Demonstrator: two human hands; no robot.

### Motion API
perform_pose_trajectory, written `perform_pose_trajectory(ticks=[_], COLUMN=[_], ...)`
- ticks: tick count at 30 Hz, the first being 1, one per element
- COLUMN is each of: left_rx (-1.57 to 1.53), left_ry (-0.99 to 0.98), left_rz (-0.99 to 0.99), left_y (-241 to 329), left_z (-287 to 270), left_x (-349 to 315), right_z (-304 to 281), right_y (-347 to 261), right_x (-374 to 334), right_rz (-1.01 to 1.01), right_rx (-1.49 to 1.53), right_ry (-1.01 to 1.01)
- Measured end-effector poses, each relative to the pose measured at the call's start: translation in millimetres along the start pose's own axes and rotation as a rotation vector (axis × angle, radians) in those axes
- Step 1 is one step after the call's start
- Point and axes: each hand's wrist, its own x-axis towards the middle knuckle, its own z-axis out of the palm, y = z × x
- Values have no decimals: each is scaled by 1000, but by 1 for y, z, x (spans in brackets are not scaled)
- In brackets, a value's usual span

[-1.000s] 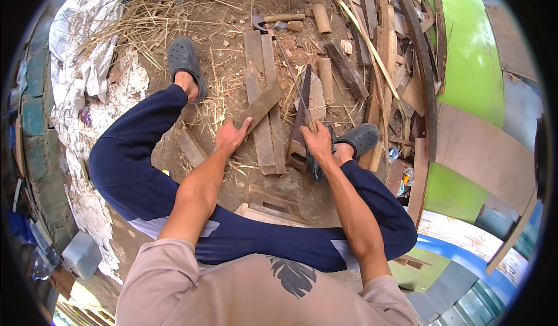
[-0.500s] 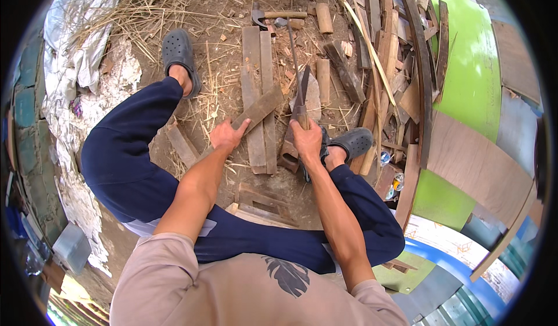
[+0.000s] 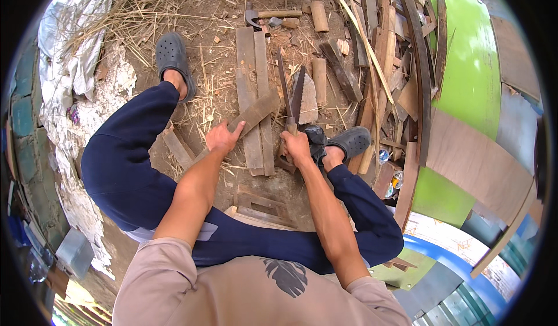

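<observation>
My left hand [image 3: 221, 138] is closed on a short wooden board [image 3: 258, 109], thumb on top. That board lies slanted across two long planks [image 3: 250, 87] on the ground. To the right of it, my right hand [image 3: 295, 145] grips the wooden handle of a handsaw [image 3: 285, 87], whose narrow dark blade points away from me. Beside that blade, a second dark blade with teeth [image 3: 298, 97] makes a V with it; whether it belongs to the same tool I cannot tell. A flat grey stone [image 3: 309, 102] lies just right of the blades.
Beyond the planks lies a hammer-like tool [image 3: 253, 16] with a wooden handle. Short wood pieces [image 3: 319, 16] and a pile of timber [image 3: 381, 52] lie to the right, by a green panel [image 3: 465, 52]. My clogs [image 3: 350, 142] stand either side; a slotted wooden piece [image 3: 261, 204] is near me.
My right hand has drawn the handsaw toward me and slightly left, and its blade now stands farther apart from the toothed one. My left hand still holds the board in place.
</observation>
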Motion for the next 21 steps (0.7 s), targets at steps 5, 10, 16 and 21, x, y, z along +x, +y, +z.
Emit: perform_pose_trajectory(ticks=[5, 10, 16, 21], left_rx=[24, 18, 32, 43], left_ry=[-13, -1, -13, -31], left_rz=[-5, -8, 3, -12], left_y=[0, -7, 0, 3], left_z=[5, 8, 11, 1], left_x=[-1, 2, 2, -2], right_z=[-7, -13, 1, 6], right_y=[-35, -59, -12, -32], right_x=[-32, -50, -16, -35], right_rz=[132, -249, 63, 165], right_rx=[426, 448, 307, 593], right_ry=[-190, -61, -77, -156])
